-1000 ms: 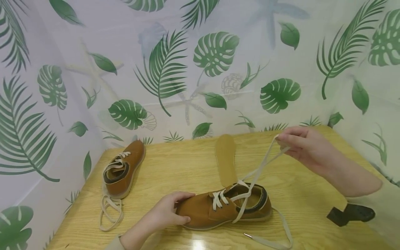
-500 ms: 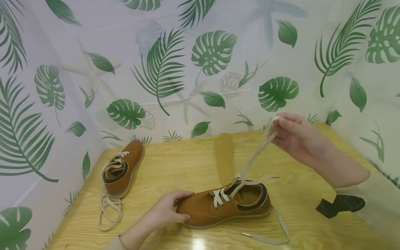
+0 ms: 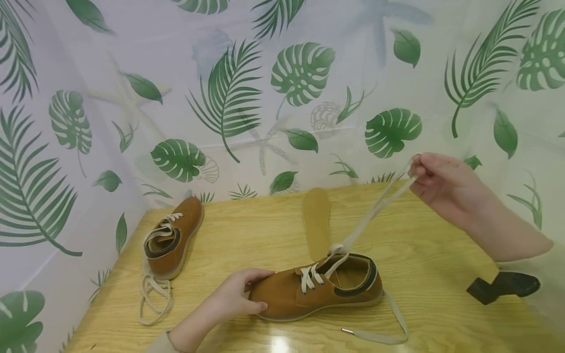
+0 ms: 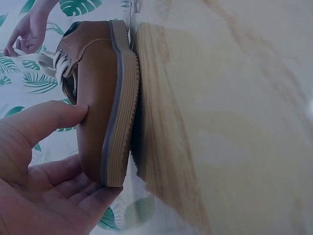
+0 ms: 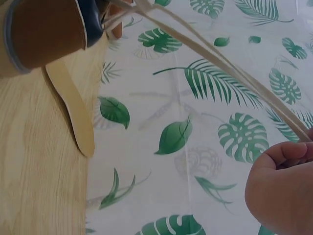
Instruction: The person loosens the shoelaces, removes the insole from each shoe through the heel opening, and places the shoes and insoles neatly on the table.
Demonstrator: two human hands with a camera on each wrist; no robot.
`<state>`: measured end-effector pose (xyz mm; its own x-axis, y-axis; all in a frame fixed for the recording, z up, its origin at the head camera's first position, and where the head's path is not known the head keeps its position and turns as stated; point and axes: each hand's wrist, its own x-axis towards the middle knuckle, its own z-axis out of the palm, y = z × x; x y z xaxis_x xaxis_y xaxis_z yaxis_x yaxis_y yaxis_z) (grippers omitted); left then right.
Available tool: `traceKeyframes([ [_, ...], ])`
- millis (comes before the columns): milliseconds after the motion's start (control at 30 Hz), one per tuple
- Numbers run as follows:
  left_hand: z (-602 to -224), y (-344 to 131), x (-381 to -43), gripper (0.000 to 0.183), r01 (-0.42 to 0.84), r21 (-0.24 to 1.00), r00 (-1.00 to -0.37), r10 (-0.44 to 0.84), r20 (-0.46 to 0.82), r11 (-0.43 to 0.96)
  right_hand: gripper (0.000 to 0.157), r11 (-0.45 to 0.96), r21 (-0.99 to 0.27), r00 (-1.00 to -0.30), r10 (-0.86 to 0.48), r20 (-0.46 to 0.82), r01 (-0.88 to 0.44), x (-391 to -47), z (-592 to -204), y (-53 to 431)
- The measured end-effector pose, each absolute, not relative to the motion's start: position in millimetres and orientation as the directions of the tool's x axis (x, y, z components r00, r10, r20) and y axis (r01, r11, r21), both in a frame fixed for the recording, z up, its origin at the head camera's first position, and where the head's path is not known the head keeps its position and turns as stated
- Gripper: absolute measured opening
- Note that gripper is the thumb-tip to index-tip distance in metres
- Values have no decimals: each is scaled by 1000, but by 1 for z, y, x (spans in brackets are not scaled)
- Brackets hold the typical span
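A brown shoe (image 3: pixel 291 294) lies on its sole at the table's front, toe to the left. My left hand (image 3: pixel 236 296) grips its toe, thumb on the near side and fingers on the far side; the left wrist view shows the thumb pressing the upper. Up to the right, my right hand (image 3: pixel 450 189) pinches a cream shoelace (image 3: pixel 375 208), drawn taut in two strands from the top eyelets. In the right wrist view the strands run straight to the fingers (image 5: pixel 281 156). Another lace end (image 3: pixel 375 337) with a metal tip lies on the table before the heel.
A second brown shoe (image 3: pixel 169 240) stands at the left, its loose lace (image 3: pixel 154 299) coiled on the table in front. Behind the near shoe lies a tan insole (image 3: pixel 317 223). A leaf-print cloth (image 3: pixel 265 98) hangs at the back and sides.
My right hand first moves up and left, then back out to the right, drawing the lace tight. A lace end crossing the shoe opening slips out of it. The left hand stays on the toe.
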<state>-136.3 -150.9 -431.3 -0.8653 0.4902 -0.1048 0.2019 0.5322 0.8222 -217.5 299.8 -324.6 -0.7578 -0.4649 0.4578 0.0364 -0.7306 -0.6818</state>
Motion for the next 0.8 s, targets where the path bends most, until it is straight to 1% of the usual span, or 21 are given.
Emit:
traceKeyframes([
  [133,-431,-152,-137,63,206,826,-861,498,-102,525,43,-740,-672,-782,-429,452,18,-218,-323,308],
  [333,-433,-152,-138,64,199,832,-861,497,-104,518,42,-759,-651,-862,-321,393,-14,-216,-319,318],
  [400,-434,-152,-138,64,197,832,-862,497,-105,519,42,-769,-639,-878,-293,377,-18,-215,-318,321],
  [533,-433,-152,-138,64,197,830,-864,492,-105,522,43,-790,-613,-885,-281,371,-7,-213,-316,328],
  [700,-433,-152,-138,64,187,828,-869,481,-111,529,42,-747,-659,-896,-230,380,-88,-210,-318,333],
  [800,-433,-152,-137,64,188,824,-869,481,-113,534,41,-745,-656,-906,-190,379,-119,-209,-320,336],
])
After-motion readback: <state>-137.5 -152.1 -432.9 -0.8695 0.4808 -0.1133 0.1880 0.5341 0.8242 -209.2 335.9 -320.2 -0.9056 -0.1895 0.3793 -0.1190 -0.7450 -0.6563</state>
